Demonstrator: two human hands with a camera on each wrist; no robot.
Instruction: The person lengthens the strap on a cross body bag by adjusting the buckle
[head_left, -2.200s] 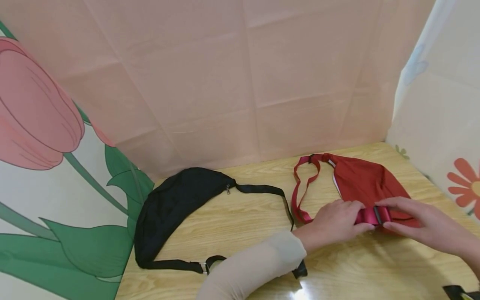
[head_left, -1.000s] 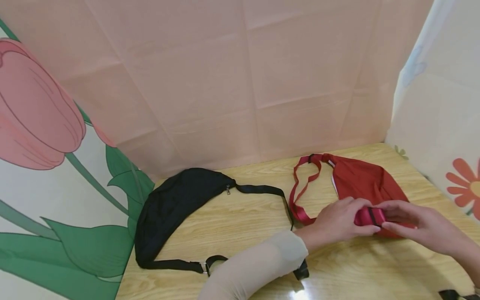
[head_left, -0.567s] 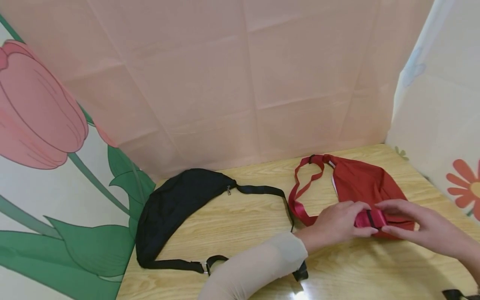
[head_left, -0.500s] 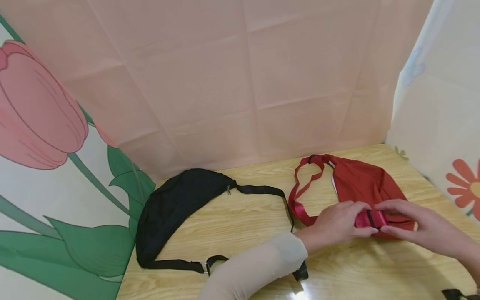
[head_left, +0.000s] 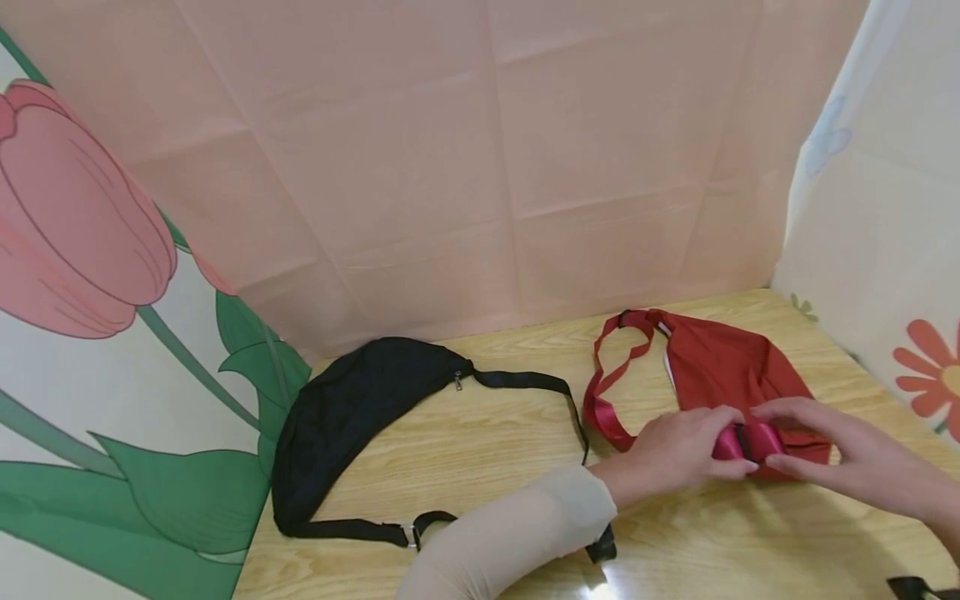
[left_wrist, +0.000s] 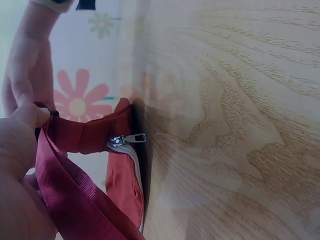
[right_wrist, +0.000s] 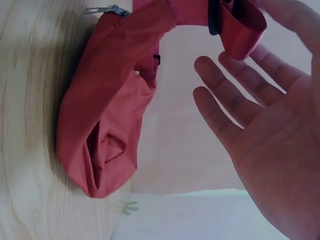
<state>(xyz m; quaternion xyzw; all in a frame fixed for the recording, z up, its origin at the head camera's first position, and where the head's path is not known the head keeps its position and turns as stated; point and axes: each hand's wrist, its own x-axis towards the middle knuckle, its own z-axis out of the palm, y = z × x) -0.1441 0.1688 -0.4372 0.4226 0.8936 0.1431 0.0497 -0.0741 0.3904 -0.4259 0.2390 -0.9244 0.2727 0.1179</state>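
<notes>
A red waist bag [head_left: 731,358] lies on the right side of the table, one end of its magenta strap [head_left: 765,440] raised in both hands. My left hand [head_left: 678,446] pinches the strap at a dark slide buckle [head_left: 744,442]. From the right, my right hand [head_left: 851,446] holds a folded loop of the same strap between thumb and index finger. In the right wrist view its other fingers [right_wrist: 225,100] are spread away from the strap loop [right_wrist: 242,32]. The left wrist view shows the bag's metal zipper pull [left_wrist: 134,138]; fingers partly hide the buckle.
A black waist bag [head_left: 367,408] lies at the left, its strap [head_left: 525,379] running toward the middle and under the left sleeve [head_left: 517,529]. A pink sheet [head_left: 405,192] hangs behind the wooden table [head_left: 465,433], with flower-printed sheets at both sides.
The slide buckle has shifted a little left along the strap, and a strap loop now bulges to its right. The slack strap near the left hand has shifted slightly. The black bag stays put.
</notes>
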